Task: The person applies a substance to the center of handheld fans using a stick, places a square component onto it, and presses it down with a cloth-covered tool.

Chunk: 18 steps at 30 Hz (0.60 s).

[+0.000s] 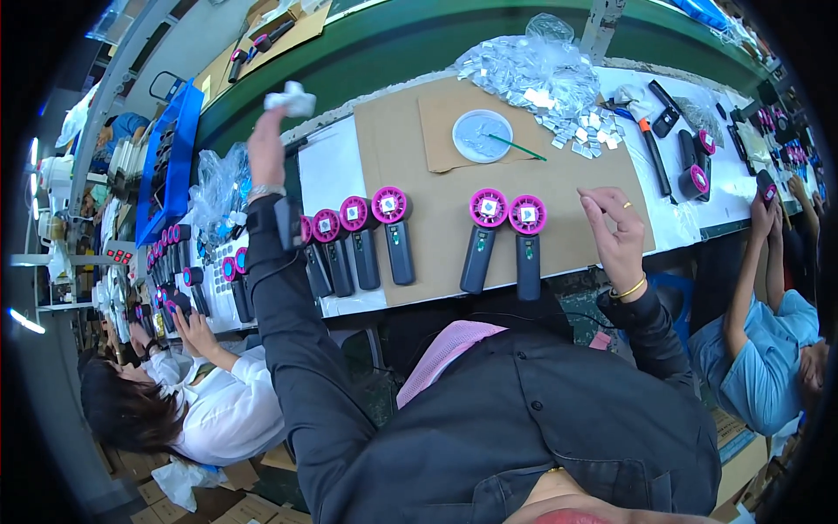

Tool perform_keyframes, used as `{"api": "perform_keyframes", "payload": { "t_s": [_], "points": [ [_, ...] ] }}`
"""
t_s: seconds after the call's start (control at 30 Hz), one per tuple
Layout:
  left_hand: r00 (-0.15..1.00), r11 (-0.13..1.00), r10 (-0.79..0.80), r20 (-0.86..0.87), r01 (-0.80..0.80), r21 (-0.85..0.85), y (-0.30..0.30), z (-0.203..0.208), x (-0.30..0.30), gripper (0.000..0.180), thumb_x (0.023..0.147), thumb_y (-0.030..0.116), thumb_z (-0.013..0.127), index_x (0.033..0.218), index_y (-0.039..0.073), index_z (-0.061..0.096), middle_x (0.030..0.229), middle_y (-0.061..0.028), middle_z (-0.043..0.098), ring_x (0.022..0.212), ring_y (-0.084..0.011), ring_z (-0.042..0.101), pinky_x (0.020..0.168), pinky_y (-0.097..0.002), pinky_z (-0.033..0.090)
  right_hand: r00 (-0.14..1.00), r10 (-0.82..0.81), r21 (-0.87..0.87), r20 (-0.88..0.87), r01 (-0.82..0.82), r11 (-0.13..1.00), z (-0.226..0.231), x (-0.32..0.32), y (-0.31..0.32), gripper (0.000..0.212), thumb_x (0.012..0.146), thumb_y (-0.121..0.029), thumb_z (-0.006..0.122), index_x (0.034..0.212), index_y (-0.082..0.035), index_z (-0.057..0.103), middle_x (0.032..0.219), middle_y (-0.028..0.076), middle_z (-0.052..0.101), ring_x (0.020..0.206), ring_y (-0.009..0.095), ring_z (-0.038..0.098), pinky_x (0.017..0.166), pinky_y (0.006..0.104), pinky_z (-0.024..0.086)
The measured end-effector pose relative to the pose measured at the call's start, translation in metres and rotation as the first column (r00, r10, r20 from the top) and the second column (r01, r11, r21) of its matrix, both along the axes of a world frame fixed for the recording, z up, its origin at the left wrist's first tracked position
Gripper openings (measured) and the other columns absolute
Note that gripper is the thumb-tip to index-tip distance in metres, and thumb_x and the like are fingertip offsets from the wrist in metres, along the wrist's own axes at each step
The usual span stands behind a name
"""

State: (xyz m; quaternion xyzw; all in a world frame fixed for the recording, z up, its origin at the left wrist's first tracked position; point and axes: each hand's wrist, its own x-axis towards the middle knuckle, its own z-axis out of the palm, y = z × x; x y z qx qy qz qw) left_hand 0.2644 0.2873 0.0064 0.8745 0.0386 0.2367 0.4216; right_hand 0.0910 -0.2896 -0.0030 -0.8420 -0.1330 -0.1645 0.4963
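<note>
Raised at the far left, my left hand (266, 150) has its fingers closed on a crumpled white wad (294, 100), cloth or tissue; I cannot tell which. My right hand (617, 229) hovers over the right part of the cardboard, thumb and fingertips drawn together, with nothing visible in them. Left of it lie two handheld fans, dark with pink heads: the nearer fan (527, 253) and another fan (477, 253). A further row of such fans (399, 249) lies below my left hand. Small white squares sit at the centres of the fan heads.
A white round dish (482, 136) with a green stick (517, 147) rests on a cardboard piece (432, 113). Behind it is a plastic bag (532, 74) spilling silvery squares (587, 131). An orange-tipped black tool (653, 153) lies right. Co-workers sit at both sides.
</note>
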Motion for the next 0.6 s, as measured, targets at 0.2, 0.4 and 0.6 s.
{"api": "perform_keyframes", "payload": {
  "t_s": [0.2,0.4,0.6],
  "points": [
    [0.977,0.96,-0.04,0.21,0.096,-0.261,-0.054,0.078,-0.062,0.039,0.114,0.025,0.056,0.131,-0.006,0.074,0.135,-0.0119,0.074,0.131,-0.0207,0.065,0.115,-0.0347,0.045,0.999,0.049,0.156,-0.023,-0.045,0.987,0.019,0.012,0.028,0.025,0.107,-0.006,0.067,0.129,0.002,0.075,0.111,0.011,0.075,0.099,0.015,0.07,0.088,0.0283,0.056],
    [0.908,0.879,-0.347,0.236,0.403,-0.256,-0.218,0.084,-0.18,0.04,0.117,0.019,0.047,0.129,-0.01,0.072,0.131,-0.0179,0.073,0.125,-0.0266,0.067,0.113,-0.0404,0.049,0.903,0.389,0.588,-0.179,-0.219,0.779,0.05,-0.005,0.061,0.036,0.112,-0.012,0.062,0.147,-0.002,0.065,0.128,0.007,0.074,0.111,0.012,0.07,0.096,0.0301,0.059],
    [0.826,0.938,-0.336,0.452,0.334,0.088,-0.326,0.039,-0.246,0.037,0.117,0.016,0.048,0.138,-0.01,0.063,0.132,-0.0218,0.071,0.121,-0.0317,0.069,0.108,-0.0414,0.051,0.833,0.551,0.735,-0.053,-0.341,0.586,0.013,-0.039,0.121,0.019,0.098,-0.006,0.076,0.116,-0.001,0.072,0.107,0.002,0.073,0.101,0.011,0.068,0.084,0.0314,0.056]
  ]
}}
